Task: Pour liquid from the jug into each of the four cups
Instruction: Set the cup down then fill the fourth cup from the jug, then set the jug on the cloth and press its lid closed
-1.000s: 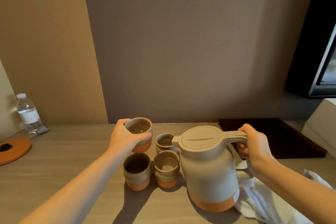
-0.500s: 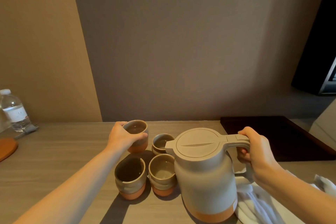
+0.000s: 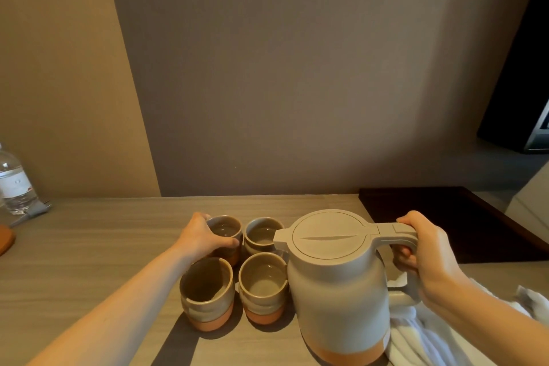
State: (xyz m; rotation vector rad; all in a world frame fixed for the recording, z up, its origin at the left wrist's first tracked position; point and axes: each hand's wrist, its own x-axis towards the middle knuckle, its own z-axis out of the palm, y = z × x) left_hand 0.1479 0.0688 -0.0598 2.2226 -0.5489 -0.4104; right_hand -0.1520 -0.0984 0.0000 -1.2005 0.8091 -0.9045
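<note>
A beige jug [image 3: 338, 291] with an orange base and closed lid stands upright on the wooden table [image 3: 89, 246], my right hand [image 3: 424, 249] wrapped around its handle. Left of it, several beige-and-orange cups form a square. My left hand [image 3: 199, 236] grips the back-left cup [image 3: 224, 227], which sits low at the table beside the back-right cup [image 3: 261, 233]. The front-left cup [image 3: 208, 291] and front-right cup [image 3: 263, 285] stand free. Liquid shows in the back-left cup; the front-left cup's inside is dark.
A white cloth [image 3: 430, 336] lies under and right of the jug. A dark tray [image 3: 463, 226] sits at the back right. A water bottle [image 3: 15, 184] and an orange disc [image 3: 4, 239] are at the far left. Walls close the back.
My left hand has lowered the back-left cup from above the table down into the group. The jug stays upright in my right hand; the view has shifted right.
</note>
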